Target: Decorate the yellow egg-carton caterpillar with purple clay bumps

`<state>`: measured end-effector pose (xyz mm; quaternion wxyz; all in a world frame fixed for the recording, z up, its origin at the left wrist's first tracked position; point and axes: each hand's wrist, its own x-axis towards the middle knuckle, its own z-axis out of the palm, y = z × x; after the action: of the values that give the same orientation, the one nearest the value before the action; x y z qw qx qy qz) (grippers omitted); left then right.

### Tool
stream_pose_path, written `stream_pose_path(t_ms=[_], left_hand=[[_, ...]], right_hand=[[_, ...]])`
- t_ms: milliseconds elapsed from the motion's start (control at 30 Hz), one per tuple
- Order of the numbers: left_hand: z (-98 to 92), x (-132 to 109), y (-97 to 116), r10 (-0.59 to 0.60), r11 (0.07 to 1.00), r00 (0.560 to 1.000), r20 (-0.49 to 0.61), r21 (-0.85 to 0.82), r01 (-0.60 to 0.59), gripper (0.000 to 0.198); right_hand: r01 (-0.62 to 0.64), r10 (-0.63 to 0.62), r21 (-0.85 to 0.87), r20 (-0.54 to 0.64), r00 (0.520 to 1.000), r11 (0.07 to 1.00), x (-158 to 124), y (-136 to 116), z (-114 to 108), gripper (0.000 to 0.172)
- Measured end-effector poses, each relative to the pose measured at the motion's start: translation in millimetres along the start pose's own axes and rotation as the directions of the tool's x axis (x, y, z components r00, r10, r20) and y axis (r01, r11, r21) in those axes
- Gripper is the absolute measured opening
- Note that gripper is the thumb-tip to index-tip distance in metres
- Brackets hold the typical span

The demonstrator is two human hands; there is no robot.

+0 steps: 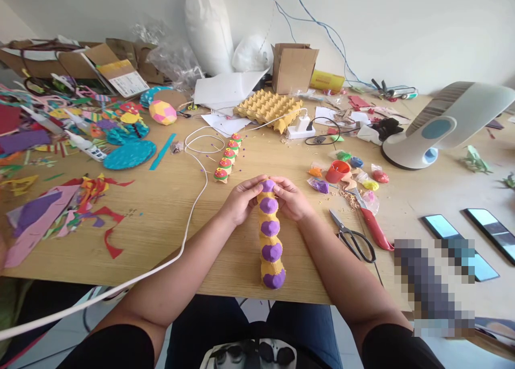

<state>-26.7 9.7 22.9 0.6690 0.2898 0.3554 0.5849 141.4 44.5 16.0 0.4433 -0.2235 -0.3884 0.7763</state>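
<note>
A yellow egg-carton strip (270, 241) with a purple cap on each of its bumps stretches toward me over the front of the table. My left hand (244, 198) closes on the left side of its far end, thumb against the last purple cap. On the right side of that same end, my right hand (293, 198) grips with thumb and fingers. The undersides of the fingers are hidden behind the strip. Just beyond my hands stands a shorter egg-carton caterpillar (228, 159) with red and green caps and thin side pins.
Scissors (353, 237) and a red-handled knife (374, 221) lie to the right, near an orange tub (338, 171) and bagged coloured clay. A white cable (195, 203) crosses my left forearm. Yellow egg trays (267, 109) sit behind; paper scraps (76, 213) cover the left.
</note>
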Motion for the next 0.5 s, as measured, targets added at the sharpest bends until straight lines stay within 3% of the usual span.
stream_pose_path(t_ms=[500], left_hand=[[1.5, -1.6, -2.2, -0.066, 0.991, 0.996, -0.061, -0.118, 0.059, 0.021]], right_hand=[[-0.029, 0.031, 0.042, -0.048, 0.998, 0.999, -1.5, 6.0, 8.5, 0.028]])
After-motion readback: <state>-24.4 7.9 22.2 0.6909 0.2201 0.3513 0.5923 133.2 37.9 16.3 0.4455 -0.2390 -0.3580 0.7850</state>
